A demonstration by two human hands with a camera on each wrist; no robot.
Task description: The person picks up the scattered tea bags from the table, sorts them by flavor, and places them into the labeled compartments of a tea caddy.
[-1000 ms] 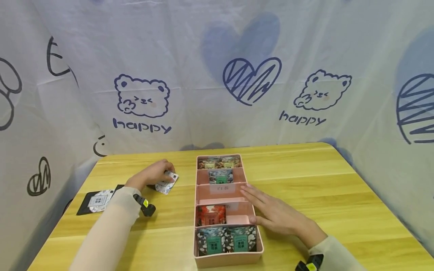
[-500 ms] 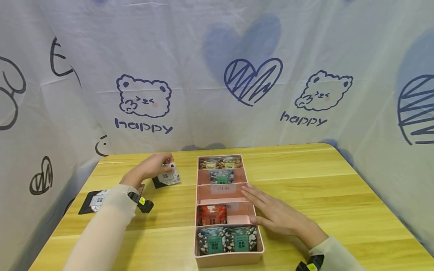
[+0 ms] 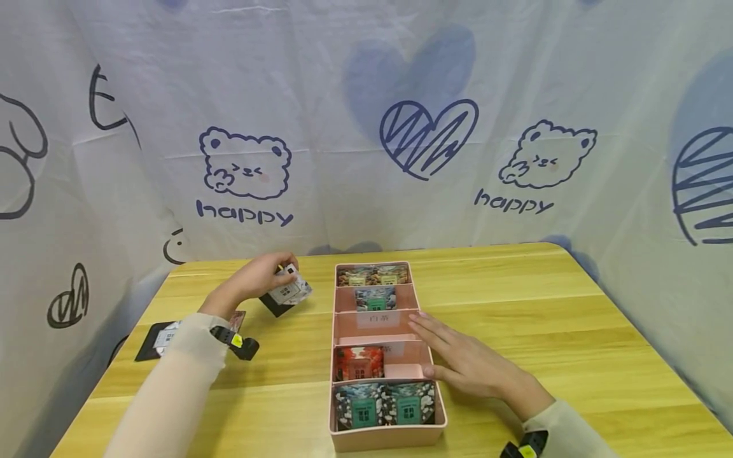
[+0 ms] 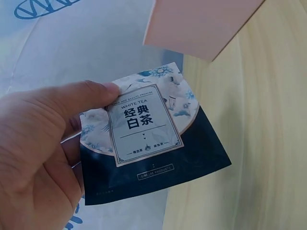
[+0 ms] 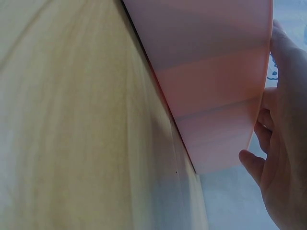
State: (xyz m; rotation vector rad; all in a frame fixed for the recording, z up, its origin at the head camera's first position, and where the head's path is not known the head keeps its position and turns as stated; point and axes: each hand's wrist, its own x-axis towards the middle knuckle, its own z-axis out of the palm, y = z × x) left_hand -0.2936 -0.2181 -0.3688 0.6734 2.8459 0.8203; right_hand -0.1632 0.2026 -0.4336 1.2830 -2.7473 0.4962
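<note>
My left hand (image 3: 258, 278) pinches a white tea sachet (image 4: 144, 125) between thumb and fingers. Blue-and-white print covers its upper part, and the lower part is dark. It is tilted, left of a long pink divided box (image 3: 387, 440). On the box's right rim rest the fingers of my right hand (image 3: 475, 366), extended and holding nothing loose. Inside the box, two green-labelled sachets (image 3: 363, 413) fill the front compartment and a red sachet (image 3: 359, 364) is behind them. Farther back are a bluish sachet (image 3: 375, 299) and two yellow-labelled ones (image 3: 392, 276). The middle compartment shows a paper label (image 3: 378, 319).
Another dark-and-white sachet (image 3: 162, 341) lies on the wooden table (image 3: 515, 286) at the left, partly behind my left sleeve. A reddish packet edge (image 3: 237, 319) shows near that wrist. A printed curtain (image 3: 338, 210) hangs behind the table and along both sides.
My left hand has lifted the white tea sachet up from the table, and the sachet has turned and shifted slightly right. My right hand stays on the box rim.
</note>
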